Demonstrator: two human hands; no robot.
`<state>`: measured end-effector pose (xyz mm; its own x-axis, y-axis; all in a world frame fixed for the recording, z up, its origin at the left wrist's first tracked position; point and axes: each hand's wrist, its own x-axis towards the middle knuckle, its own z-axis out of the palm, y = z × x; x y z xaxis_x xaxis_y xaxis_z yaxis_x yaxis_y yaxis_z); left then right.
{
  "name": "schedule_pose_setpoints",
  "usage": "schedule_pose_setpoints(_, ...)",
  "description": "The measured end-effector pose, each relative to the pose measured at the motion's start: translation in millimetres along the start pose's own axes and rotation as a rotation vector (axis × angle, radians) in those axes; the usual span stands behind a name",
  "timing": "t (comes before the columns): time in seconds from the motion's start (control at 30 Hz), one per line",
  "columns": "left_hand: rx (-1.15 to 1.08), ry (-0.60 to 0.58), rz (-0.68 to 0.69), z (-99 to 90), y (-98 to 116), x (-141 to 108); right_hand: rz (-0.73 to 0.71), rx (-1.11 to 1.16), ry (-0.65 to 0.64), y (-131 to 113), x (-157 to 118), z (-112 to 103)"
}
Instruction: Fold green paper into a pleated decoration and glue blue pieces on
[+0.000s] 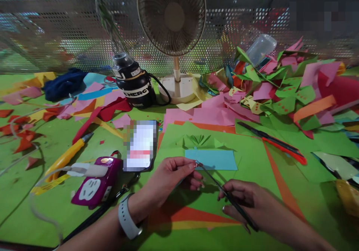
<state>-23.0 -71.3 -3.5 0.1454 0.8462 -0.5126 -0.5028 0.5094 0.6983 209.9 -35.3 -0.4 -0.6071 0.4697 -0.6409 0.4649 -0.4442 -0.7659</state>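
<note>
My left hand (pixel 179 172), with a pale watch on its wrist, is pinched over the green paper; what lies between thumb and finger is too small to make out. My right hand (pixel 244 202) holds a long, thin dark tool (pixel 238 208), whose narrow tip reaches my left fingertips. Just beyond the hands lies a blue paper rectangle (pixel 224 160) on green sheets (pixel 252 150). Behind it sits a fan-folded green paper piece (pixel 199 141).
A lit phone (pixel 141 144), a purple power adapter (pixel 97 183) and a yellow-handled tool (pixel 66 157) lie left. A black bottle (pixel 136 88) and a fan (pixel 174 17) stand behind. Folded papers (pixel 260 86) are heaped back right, near a red-and-black cutter (pixel 276 142).
</note>
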Motion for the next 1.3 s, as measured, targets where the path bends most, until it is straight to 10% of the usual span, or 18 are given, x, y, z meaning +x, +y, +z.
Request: schedule_pose_setpoints(1.3, 0.069, 0.0, 0.054, -2.2, -3, 3, -0.091, -0.003, -0.001, 3, 5, 3)
